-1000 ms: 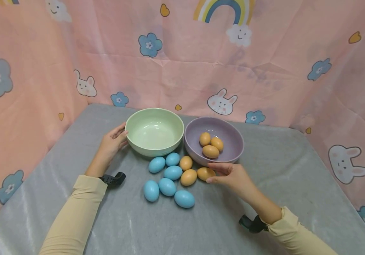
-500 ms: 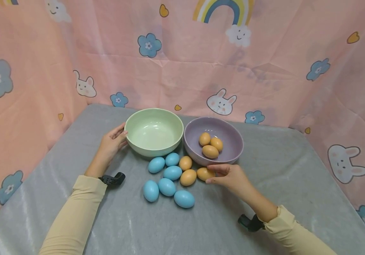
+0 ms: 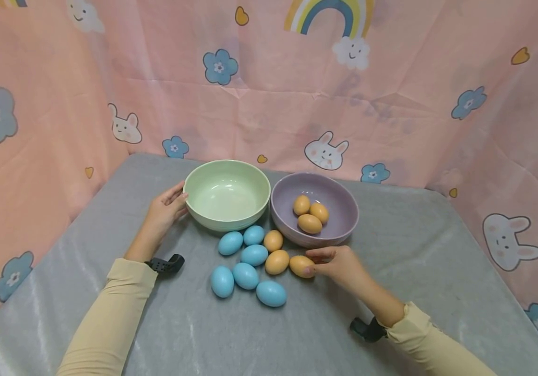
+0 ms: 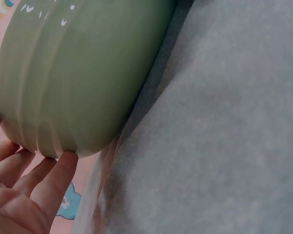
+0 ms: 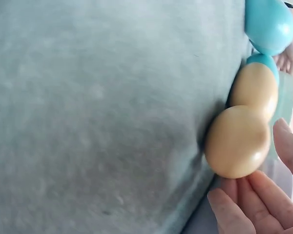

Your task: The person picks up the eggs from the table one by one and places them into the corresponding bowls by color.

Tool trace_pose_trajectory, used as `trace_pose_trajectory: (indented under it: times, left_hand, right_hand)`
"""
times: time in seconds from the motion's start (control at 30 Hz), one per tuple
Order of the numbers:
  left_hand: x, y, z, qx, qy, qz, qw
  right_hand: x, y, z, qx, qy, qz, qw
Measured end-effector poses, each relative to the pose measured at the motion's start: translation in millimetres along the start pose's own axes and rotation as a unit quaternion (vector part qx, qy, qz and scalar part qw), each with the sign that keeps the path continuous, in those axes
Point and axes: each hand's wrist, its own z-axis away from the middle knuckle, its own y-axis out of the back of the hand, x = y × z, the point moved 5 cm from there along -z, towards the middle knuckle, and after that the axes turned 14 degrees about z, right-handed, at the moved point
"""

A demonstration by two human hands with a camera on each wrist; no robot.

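Note:
At the rear left of the table stands a pale green bowl [image 3: 227, 194] with a bare inside. My left hand [image 3: 167, 206] touches its left wall with spread fingertips, as the left wrist view shows on the bowl's side [image 4: 83, 78]. A purple bowl [image 3: 344, 203] beside it holds three orange-yellow eggs [image 3: 310, 223]. My right hand [image 3: 341, 263] touches the right end of another orange-yellow egg [image 3: 299, 266], which lies on the table. In the right wrist view, fingertips meet this egg [image 5: 238, 141], while the index finger and thumb stand around it, not closed on it.
Two more orange-yellow eggs [image 3: 276, 262] lie left of the touched one. Several light blue eggs [image 3: 246, 275] are grouped on the grey cloth [image 3: 189, 334] before the green bowl. A pink printed curtain [image 3: 269, 104] surrounds the table's back and sides.
The orange-yellow egg at my right hand has shifted slightly toward me and turned, and my right hand has come slightly nearer me. My left hand and both bowls stay put.

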Motion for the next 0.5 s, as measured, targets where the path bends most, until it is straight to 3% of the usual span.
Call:
trace_pose_trajectory:
  times: [0.2,0.5]
  left_hand:
    - [-1.8,0.8,-0.2,0.003,0.001,-0.008,1.0000]
    - [-2.9,1.4,-2.1,0.005,-0.001,-0.005,1.0000]
  right_hand:
    - [-2.3,-6.4,-1.3,-0.013,0.013,0.023,0.9996]
    - [-5.4,-6.3,-1.4,-0.014,0.009,0.009,0.9998]
